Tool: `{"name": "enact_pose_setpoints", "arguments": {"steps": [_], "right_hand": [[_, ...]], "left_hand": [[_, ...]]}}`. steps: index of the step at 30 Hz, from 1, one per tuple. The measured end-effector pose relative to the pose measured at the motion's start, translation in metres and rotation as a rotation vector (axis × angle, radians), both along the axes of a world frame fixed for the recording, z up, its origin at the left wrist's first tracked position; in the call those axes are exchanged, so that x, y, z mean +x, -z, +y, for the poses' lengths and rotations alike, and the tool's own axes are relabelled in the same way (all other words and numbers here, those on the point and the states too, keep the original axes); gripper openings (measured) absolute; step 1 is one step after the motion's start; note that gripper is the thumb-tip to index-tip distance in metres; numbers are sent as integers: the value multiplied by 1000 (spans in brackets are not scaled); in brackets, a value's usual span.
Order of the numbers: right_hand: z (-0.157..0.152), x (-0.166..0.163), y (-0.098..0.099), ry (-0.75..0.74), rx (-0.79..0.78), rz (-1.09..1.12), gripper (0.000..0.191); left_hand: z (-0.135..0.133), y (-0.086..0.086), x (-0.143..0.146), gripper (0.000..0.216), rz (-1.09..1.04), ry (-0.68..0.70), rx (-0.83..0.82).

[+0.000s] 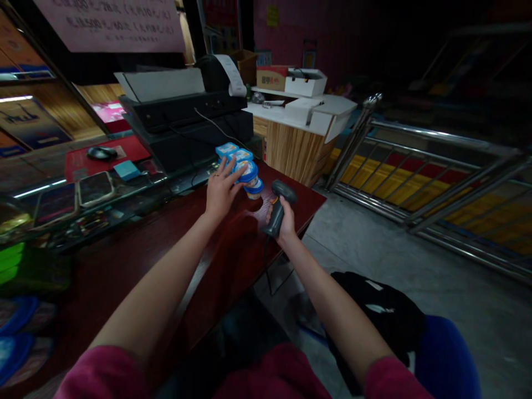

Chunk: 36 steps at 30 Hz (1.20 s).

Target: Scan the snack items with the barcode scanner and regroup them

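My left hand [223, 188] reaches over a group of small tubs with blue lids, its fingers and thumb on the nearest upper tub [249, 173]. Just under that one sits another blue-lidded tub [254, 191]. Behind my fingers are two more blue-topped packs, a near one [243, 154] and a far one [226, 148]. In my right hand [286, 219] is a dark grey barcode scanner [284, 191], gripped by its handle, its head towards the tubs. A cable hangs from the scanner beside the table edge.
The dark red table [183, 221] carries green packs [25, 269] and larger blue-lidded tubs [16, 349] at left. A black machine [187, 116] stands behind, with a mouse [102, 153] on a red mat. Right are a metal railing [436, 138] and a blue stool [449, 354] with black cloth.
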State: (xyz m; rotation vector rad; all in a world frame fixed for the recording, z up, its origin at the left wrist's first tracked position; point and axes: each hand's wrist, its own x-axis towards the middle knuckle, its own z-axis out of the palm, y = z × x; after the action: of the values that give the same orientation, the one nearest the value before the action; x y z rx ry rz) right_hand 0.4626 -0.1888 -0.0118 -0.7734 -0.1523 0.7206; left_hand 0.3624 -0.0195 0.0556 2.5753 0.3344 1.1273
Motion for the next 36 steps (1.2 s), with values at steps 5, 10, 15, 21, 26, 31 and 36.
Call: {"name": "enact_pose_setpoints", "arguments": {"steps": [5, 10, 15, 21, 26, 31, 36], "right_hand": [[-4, -17, -7, -312, -59, -146, 39], [49, -76, -19, -792, -108, -204, 36], [111, -152, -23, -1073, -118, -261, 36], [125, -185, -10, -1086, -173, -265, 37], [119, -185, -12, -1070, -225, -283, 42], [120, -187, -13, -1052, -247, -268, 41], [121, -184, -8, -1058, -215, -222, 38]], "left_hand": [[19, 13, -101, 45, -224, -38, -341], [37, 51, -208, 42, -334, -257, -609], [41, 86, -268, 46, -486, -340, -771], [46, 102, -280, 42, -540, -503, -631], [45, 101, -280, 42, -503, -493, -637], [42, 97, -280, 41, -429, -510, -579], [41, 96, -280, 41, -445, -523, -556]]}}
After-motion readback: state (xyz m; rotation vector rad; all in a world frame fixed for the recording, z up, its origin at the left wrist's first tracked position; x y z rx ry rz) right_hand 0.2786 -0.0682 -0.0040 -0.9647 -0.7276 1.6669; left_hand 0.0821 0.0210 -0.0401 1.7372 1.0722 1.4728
